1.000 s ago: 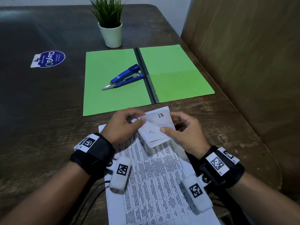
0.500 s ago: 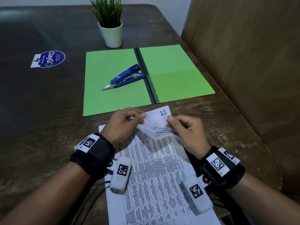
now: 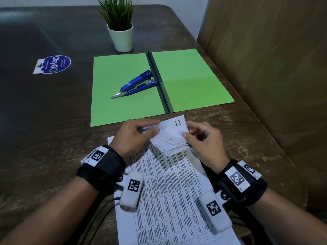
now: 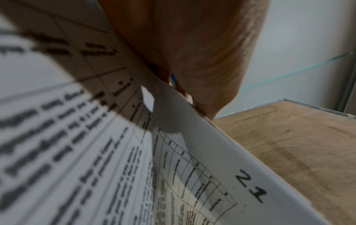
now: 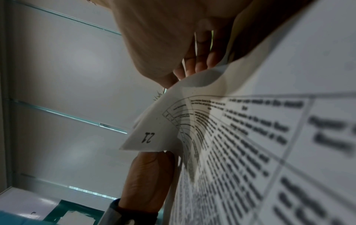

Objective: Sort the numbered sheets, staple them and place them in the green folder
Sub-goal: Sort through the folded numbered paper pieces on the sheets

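White paper fills both grips: the left hand (image 3: 135, 134) pinches the left edge of the sheets (image 3: 170, 138) between thumb and curled fingers (image 3: 155, 131), and the right hand (image 3: 203, 138) pinches the right edge, thumb on top and fingers curled underneath. The stack is held just above the near part of the surface (image 3: 53, 121), fanned a little, its top sheet showing "11" at the far corner. Seen from the wrists, the bottom sheet reads "21", so the order looks unsettled, and I judge the sorting to be under way, not finished. How many sheets are already in sequence cannot be told. Beneath the hands lies a large printed page (image 3: 169, 191) of tables, flat on the surface. Farther out, the folder (image 3: 123, 106) lies open and flat, nothing filed in it, with the stapler (image 3: 136, 84) resting on its left leaf, untouched; stapling and filing are both left to do. The stack's long axis seems to run from the person toward the folder, turned slightly to the right, with the numbered corners at the far end. The stapler's long axis lies diagonally, its metal tip pointing near-left and its blue body reaching toward the folder's spine. A potted plant (image 3: 120, 27) stands beyond the folder.
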A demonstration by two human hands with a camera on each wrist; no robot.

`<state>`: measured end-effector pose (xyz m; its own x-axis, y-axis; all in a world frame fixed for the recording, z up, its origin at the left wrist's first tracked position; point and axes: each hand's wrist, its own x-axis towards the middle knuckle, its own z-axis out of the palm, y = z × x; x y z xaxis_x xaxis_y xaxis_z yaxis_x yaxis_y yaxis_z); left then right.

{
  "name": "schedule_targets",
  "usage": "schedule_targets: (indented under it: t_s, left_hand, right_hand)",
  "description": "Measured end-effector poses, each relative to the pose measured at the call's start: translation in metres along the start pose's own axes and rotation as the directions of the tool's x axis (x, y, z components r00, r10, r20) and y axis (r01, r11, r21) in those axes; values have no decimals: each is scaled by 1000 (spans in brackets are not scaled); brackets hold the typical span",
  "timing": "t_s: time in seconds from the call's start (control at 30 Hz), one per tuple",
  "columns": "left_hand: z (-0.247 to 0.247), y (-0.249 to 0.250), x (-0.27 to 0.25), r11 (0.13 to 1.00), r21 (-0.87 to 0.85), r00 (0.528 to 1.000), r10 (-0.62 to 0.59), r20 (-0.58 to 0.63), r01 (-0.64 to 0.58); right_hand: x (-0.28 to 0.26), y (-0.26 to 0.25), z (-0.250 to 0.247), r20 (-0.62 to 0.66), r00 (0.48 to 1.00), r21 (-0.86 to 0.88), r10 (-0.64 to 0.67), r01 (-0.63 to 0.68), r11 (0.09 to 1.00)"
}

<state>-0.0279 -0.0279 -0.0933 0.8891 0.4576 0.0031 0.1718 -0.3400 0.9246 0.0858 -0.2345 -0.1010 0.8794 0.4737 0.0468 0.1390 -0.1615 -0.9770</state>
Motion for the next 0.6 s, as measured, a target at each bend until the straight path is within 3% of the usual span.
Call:
schedule_targets:
  t_s: [0.6]
  left_hand:
    - [2, 1, 1, 1000, -28, 999, -1, -53, -1]
  right_hand:
    - [-6, -7, 2, 53, 994, 21, -95, 94, 995]
